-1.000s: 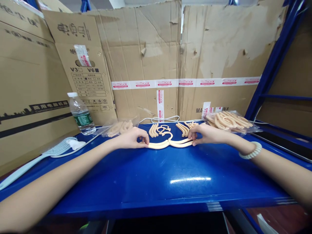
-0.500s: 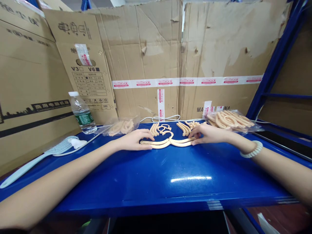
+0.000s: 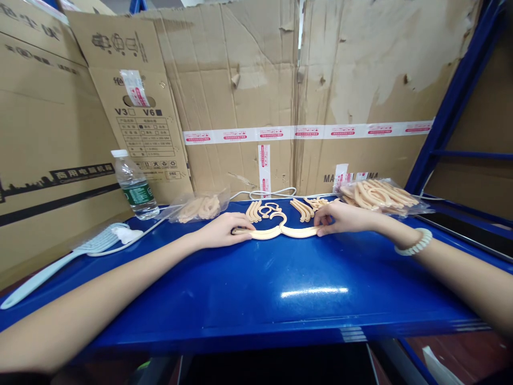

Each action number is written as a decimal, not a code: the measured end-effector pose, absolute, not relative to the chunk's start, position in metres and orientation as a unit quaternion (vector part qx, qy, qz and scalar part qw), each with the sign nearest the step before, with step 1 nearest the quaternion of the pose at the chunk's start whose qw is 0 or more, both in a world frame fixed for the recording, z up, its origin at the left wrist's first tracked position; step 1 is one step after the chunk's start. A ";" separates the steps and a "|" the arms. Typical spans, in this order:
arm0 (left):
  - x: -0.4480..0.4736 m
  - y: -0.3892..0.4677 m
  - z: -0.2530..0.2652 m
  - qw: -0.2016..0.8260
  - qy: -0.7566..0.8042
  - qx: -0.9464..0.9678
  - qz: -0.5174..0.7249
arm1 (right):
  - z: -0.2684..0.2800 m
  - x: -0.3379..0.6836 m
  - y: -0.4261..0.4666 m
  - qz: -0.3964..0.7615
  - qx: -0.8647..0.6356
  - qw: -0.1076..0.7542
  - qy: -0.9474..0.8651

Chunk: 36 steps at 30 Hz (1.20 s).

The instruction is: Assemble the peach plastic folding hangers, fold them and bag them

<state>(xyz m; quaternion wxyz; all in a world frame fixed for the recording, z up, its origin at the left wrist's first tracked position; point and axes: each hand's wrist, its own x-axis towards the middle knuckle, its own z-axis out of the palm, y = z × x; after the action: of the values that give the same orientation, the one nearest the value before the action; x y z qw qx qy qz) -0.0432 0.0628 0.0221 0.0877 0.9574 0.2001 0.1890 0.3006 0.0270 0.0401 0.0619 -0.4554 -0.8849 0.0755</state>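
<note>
Left hand (image 3: 220, 230) and right hand (image 3: 342, 215) have fingers (image 3: 241, 220) pinched near both ends of the hanger (image 3: 300, 232), apt holds for something seemingly light, stiff and smooth.

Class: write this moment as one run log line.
left hand: holds beige hanger, left end | right hand: holds right end | beige pieces: behind hanger

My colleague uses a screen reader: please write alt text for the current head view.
A left hand and a right hand hold opposite ends of a beige hanger-shaped piece at a blue table. Loose beige parts lie behind it, between two clear bags of similar pieces; a water bottle stands at left.
</note>
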 end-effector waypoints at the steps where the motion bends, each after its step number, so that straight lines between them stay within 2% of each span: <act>1: -0.043 0.063 0.022 0.082 0.199 0.958 0.189 | 0.040 0.301 0.027 0.076 -0.454 0.061 -0.885; 18: -0.044 0.064 0.019 0.049 0.188 0.962 0.194 | 0.043 0.298 0.022 0.050 -0.465 0.040 -0.883; 36: -0.042 0.063 0.018 0.058 0.191 0.959 0.203 | 0.038 0.293 0.019 0.031 -0.453 0.057 -0.889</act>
<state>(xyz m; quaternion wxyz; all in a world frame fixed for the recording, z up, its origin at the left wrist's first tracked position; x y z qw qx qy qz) -0.0424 0.0632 0.0177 0.0585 0.9586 0.1914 0.2026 0.2933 0.0188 0.0385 0.0565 -0.4533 -0.8890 0.0310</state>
